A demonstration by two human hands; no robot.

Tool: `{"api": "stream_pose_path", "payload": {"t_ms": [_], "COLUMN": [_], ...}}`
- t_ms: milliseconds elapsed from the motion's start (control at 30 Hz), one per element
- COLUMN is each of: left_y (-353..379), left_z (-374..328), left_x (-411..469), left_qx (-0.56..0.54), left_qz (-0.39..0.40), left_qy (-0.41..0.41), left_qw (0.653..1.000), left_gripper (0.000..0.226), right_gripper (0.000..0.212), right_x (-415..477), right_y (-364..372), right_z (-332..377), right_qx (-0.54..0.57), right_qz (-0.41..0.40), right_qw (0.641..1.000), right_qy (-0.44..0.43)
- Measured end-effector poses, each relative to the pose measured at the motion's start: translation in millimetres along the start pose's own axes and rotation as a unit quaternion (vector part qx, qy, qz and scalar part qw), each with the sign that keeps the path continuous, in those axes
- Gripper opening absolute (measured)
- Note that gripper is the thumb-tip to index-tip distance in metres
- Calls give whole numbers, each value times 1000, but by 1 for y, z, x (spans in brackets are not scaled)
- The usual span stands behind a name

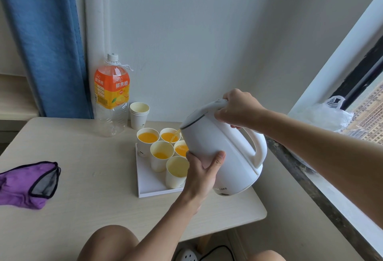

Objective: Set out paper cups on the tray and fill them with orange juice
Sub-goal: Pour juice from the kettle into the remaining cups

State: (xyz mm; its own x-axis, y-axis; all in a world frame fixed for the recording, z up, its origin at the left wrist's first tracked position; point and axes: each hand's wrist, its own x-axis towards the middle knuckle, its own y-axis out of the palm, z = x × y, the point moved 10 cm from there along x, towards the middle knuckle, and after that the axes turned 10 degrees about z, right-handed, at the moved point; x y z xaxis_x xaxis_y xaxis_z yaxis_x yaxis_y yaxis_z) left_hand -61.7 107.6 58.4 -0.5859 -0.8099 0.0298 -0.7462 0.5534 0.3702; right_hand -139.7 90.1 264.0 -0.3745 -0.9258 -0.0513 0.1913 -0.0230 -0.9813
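Note:
A white kettle (pixel 219 157) is tilted left over the white tray (pixel 149 186), and a thin stream of orange juice runs from its spout toward a cup (pixel 180 148) on the tray. My right hand (pixel 238 109) grips the kettle's handle at the top. My left hand (pixel 202 171) cups the kettle's lower body with thumb and fingers spread around it. Several paper cups stand on the tray: the two rear cups (pixel 148 136) hold juice, the middle one (pixel 161 153) is partly filled, and the nearest cup (pixel 176 171) looks empty.
An almost empty orange juice bottle (pixel 112 92) stands at the back by the blue curtain (pixel 45 43). A short stack of spare cups (pixel 139 114) sits beside it. A purple cloth (pixel 27 184) lies at the table's left. A plastic bag (pixel 329 113) rests on the window sill at right.

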Motion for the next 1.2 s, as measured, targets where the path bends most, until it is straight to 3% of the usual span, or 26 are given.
{"api": "stream_pose_path", "payload": {"t_ms": [1200], "left_y": [3], "left_z": [-1], "left_x": [-1], "left_qx": [-13], "left_qz": [10], "left_qy": [7], "left_qw": [1000], "left_gripper": [76], "right_gripper": [16], "right_x": [0], "right_y": [0], "right_z": [1], "right_qx": [-8], "right_qz": [-2], "right_qw": [1000], "right_qy": [2]}}
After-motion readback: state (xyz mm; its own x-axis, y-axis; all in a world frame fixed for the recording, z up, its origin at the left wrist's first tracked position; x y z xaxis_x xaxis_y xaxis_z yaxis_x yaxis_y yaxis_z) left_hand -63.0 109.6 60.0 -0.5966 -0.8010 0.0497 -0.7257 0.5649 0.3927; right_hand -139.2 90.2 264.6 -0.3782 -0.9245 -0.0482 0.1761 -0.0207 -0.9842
